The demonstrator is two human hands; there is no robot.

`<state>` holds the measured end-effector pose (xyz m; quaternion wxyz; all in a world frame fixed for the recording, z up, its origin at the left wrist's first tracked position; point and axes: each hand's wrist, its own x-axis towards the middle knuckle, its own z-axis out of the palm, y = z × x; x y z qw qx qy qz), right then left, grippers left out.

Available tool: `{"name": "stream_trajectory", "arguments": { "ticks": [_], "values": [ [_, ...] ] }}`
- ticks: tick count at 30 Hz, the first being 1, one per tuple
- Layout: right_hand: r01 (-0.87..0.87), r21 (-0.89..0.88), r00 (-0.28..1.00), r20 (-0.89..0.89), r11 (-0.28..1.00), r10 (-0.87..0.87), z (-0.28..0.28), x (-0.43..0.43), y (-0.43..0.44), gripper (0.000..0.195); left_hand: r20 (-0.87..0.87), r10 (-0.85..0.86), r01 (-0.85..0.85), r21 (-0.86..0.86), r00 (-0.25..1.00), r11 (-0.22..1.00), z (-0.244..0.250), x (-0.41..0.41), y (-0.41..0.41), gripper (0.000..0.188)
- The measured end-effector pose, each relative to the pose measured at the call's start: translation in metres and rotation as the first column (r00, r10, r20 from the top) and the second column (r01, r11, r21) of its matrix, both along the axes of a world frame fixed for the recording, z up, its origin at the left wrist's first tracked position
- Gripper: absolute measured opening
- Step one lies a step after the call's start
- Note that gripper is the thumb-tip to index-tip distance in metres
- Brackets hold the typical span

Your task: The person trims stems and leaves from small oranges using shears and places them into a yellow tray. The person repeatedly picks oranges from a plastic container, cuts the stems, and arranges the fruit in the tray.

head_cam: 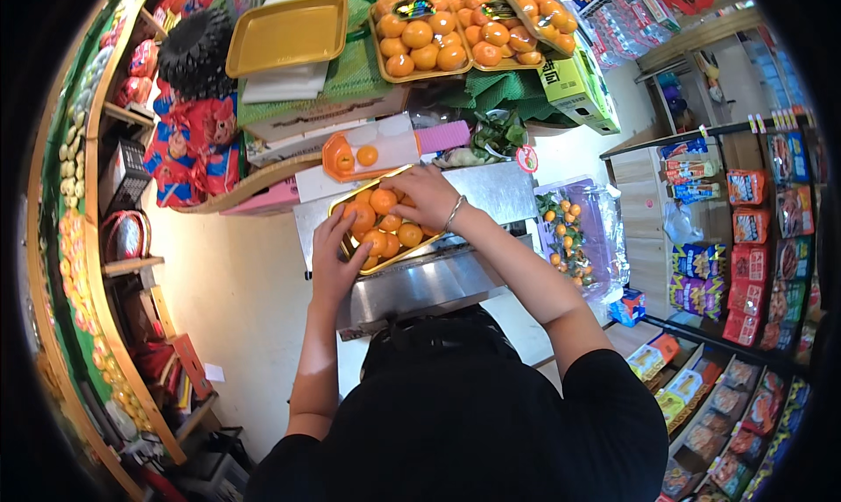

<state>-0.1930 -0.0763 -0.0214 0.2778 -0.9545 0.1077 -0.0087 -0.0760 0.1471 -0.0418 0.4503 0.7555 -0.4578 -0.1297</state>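
A gold tray [402, 255] filled with mandarin oranges [383, 201] sits tilted on a steel surface in front of me. My left hand [334, 249] grips the tray's left end, its thumb lying over the near fruit. Across the tray's far right part, my right hand [427, 196] rests on the mandarins with fingers bent. It partly covers the fruit beneath, so whether it grips one is hidden. Just beyond the tray, two loose mandarins [367, 155] lie in an orange tray [336, 155] beside white sheeting and a pink foam net [444, 136].
Wrapped trays of mandarins [420, 39] and an empty gold tray [287, 35] stand on boxes at the back. Leafy greens [496, 134] lie right of the foam net. A purple tray [578, 193] holds fruit on branches. Stocked shelves [723, 131] line the right; red bags [197, 150] stand left.
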Motion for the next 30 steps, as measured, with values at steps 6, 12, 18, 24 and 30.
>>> {"name": "stream_trajectory", "arguments": {
  "ticks": [6, 12, 18, 24, 30],
  "values": [
    [0.268, 0.165, 0.876, 0.369, 0.949, -0.311, 0.013, -0.052, -0.001, 0.038, 0.029, 0.005, -0.006, 0.041, 1.000, 0.999, 0.004, 0.000, 0.001, 0.054],
    [0.763, 0.509, 0.250, 0.335, 0.398, -0.909, -0.036, -0.212, -0.019, 0.019, 0.128, 0.056, -0.064, 0.064, 0.990, 0.996, 0.032, -0.013, -0.008, 0.042],
    [0.473, 0.819, -0.677, 0.102, -0.325, -0.729, -0.184, -0.414, -0.052, 0.019, 0.150, 0.035, -0.047, 0.076, 0.988, 0.996, 0.039, -0.092, -0.024, 0.032],
    [0.659, 0.695, -0.349, -0.056, -0.287, -0.936, -0.279, -0.485, -0.087, 0.024, 0.004, -0.204, 0.195, 0.266, 0.979, 0.944, 0.049, -0.190, -0.047, 0.022],
    [0.961, 0.245, 0.233, -0.465, 0.128, -0.854, -0.373, -0.458, -0.138, 0.051, -0.242, -0.108, 0.221, 0.508, 0.964, 0.832, 0.034, -0.238, -0.054, 0.018]
  ]
}}
